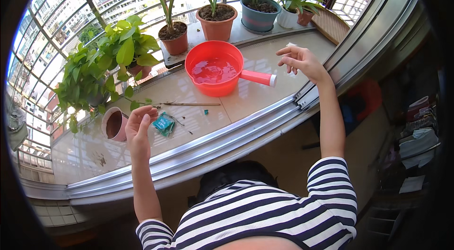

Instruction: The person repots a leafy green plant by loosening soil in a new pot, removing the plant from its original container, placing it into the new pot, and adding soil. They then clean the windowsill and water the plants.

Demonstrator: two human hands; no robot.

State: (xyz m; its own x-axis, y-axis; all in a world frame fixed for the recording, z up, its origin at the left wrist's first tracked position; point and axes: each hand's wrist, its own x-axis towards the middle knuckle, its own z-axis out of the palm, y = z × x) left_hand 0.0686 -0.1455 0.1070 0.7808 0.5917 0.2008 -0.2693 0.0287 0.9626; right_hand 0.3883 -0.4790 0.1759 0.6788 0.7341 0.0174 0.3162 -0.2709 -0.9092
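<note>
A red plastic water ladle (214, 88) with water in it stands on the tiled sill, its handle pointing right. My right hand (301, 62) hovers beyond the handle's white tip, fingers loosely bent and apart, holding nothing visible. A small white thing (291, 44) shows just behind its fingers; I cannot tell what it is. On the left, my left hand (139, 133) is raised between a pink cup (121, 136) of dark brown contents and a torn teal packet (164, 124). Its fingers are slightly curled around no visible object. A thin stick (195, 104) lies behind the packet.
Potted plants line the back, among them a terracotta-coloured pot (217, 28) and a blue-green pot (260, 16). Leafy pothos (117, 51) trails at left. A teal scrap (206, 112) lies on the sill. Metal window tracks (227, 131) edge the front; bars enclose the outside.
</note>
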